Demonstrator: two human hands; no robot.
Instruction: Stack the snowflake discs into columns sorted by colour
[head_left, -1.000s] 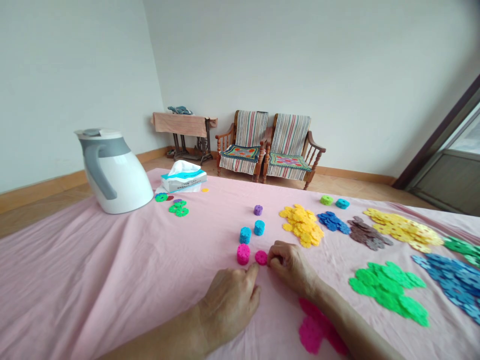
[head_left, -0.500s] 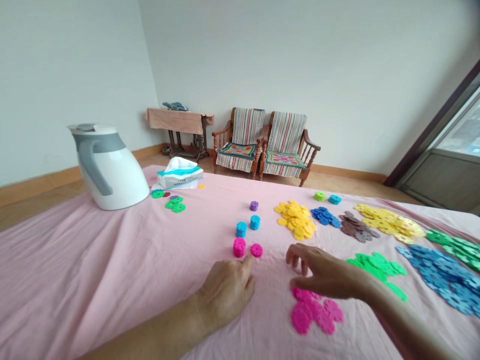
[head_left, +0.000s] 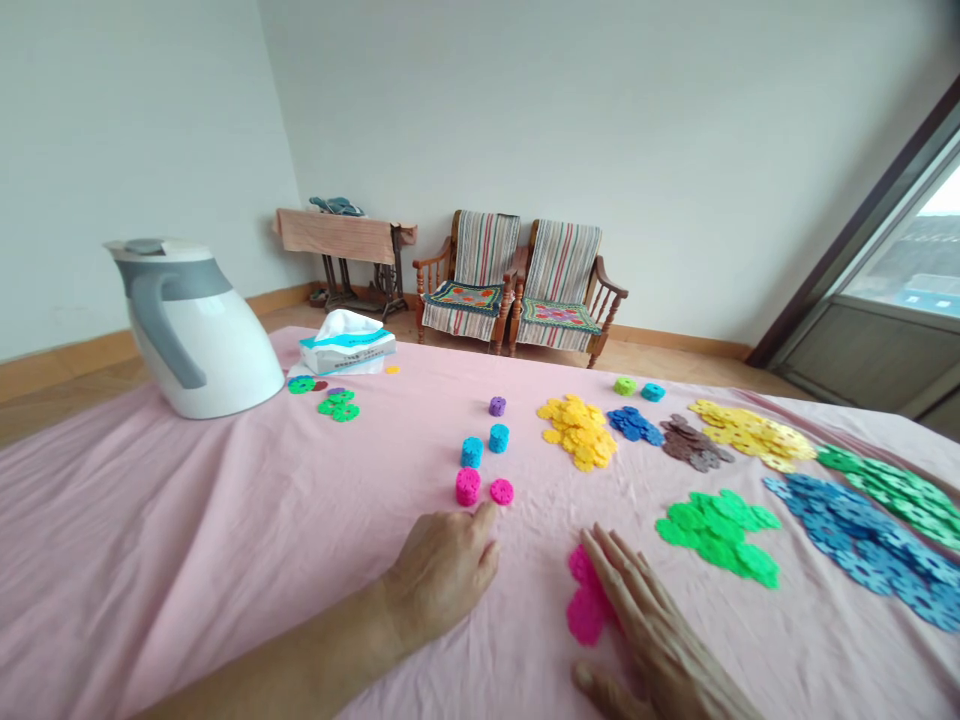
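Observation:
My left hand (head_left: 448, 562) rests on the cloth with its index finger stretched to the near edge of a short stack of pink flower-shaped discs (head_left: 502, 492). Thumb and index are apart, with nothing visible between them; the other fingers curl under. A taller pink stack (head_left: 468, 486) stands just left of that fingertip. Flat and open, my right hand (head_left: 637, 610) lies over the right part of a loose pile of pink discs (head_left: 587, 612), partly hiding it. Beyond the pink stacks are two light-blue stacks (head_left: 472, 452) and a small purple stack (head_left: 497, 406).
Loose discs lie to the right: yellow (head_left: 581, 430), dark blue (head_left: 634, 424), brown (head_left: 694, 443), bright green (head_left: 716, 530) and blue (head_left: 870, 545). Lime (head_left: 624, 385) and light-blue (head_left: 652, 392) stacks stand behind. A white jug (head_left: 210, 345) and tissue box (head_left: 349, 350) are at left.
My right hand has come down and nearer to me, from raised above the far edge of the pink pile to flat over its right part. My left hand keeps its place by the short pink stack.

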